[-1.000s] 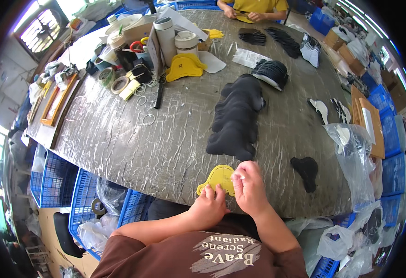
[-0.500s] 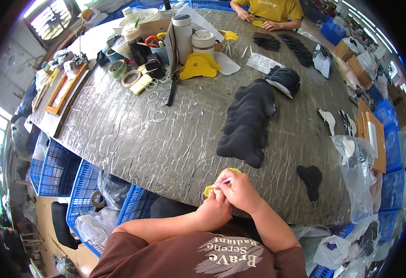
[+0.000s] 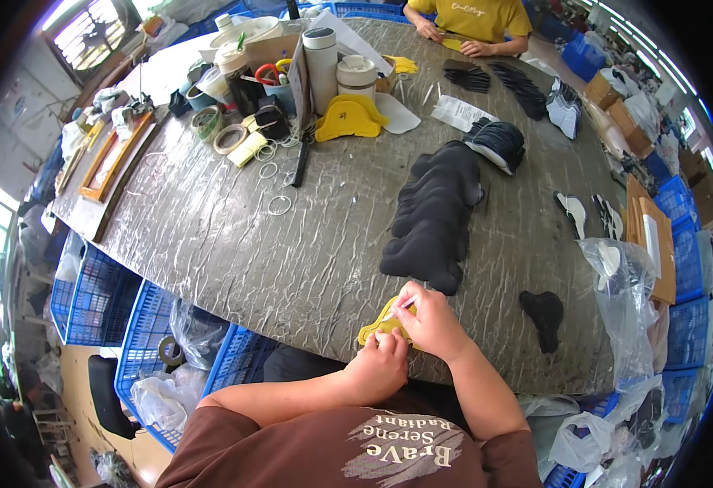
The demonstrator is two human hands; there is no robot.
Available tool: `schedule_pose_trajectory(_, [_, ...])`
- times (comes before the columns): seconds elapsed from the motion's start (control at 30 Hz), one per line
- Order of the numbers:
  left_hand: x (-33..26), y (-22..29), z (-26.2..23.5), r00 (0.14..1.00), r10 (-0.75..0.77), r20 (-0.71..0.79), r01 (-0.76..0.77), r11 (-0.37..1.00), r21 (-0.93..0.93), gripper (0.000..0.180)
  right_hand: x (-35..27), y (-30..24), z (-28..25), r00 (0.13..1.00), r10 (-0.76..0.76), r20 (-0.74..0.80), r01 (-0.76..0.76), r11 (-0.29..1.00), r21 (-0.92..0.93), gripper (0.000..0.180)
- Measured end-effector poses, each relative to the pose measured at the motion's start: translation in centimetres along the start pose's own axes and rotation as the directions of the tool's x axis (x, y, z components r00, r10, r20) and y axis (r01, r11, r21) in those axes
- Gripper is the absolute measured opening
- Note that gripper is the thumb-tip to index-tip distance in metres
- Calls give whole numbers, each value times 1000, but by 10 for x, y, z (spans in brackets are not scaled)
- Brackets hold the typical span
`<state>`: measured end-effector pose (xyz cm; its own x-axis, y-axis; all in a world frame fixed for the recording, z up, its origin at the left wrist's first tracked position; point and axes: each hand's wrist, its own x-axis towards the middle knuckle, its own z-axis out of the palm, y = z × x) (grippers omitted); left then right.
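Observation:
At the table's near edge lies a flat yellow template (image 3: 368,333) with a curved outline. My left hand (image 3: 382,363) is closed, its curled fingertips pressed onto the near part of the template. Pinched in my right hand (image 3: 436,324) is a slim white pen (image 3: 410,302), slanted over the template's right side. Whether its tip touches the surface is hard to make out. Just beyond my hands is a long row of overlapping black padded pieces (image 3: 433,215). One single black piece (image 3: 542,320) of similar outline lies to the right.
Cups, tape rolls, scissors and a white flask (image 3: 320,69) crowd the far left, beside another yellow template (image 3: 350,116). Stacked dark pieces (image 3: 496,145) lie beyond the black row. A clear plastic bag (image 3: 626,293) hangs over the right edge. A co-worker (image 3: 474,24) sits opposite.
My right hand has moved slightly up and right, away from my left hand, with the pen. More of the yellow template now shows. My left hand has stayed nearly in place.

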<state>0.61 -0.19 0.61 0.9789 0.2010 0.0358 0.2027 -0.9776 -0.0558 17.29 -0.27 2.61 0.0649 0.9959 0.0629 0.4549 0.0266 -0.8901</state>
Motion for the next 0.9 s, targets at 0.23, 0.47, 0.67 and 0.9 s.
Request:
schedule_pose_trajectory(0.23, [0,0,0,1000,3,21,-3,1000,5,64,7,2,-4,1000,16,-10,-16,1000,23,11])
schedule_pose_trajectory(0.47, [1,-1,-1,1000,7,20,-7,1000,5,64,12,13,-7,999,23,-43,-22,999,31,9])
schedule_pose_trajectory(0.67, [1,-2,1,1000,8,-12,-8,999,-41,60,16,15,-14,993,10,-120,-1,997,73,10])
schedule_pose_trajectory(0.9, [0,-2,3,999,2,-32,-4,999,-47,62,11,19,-18,988,46,-149,-37,997,61,8])
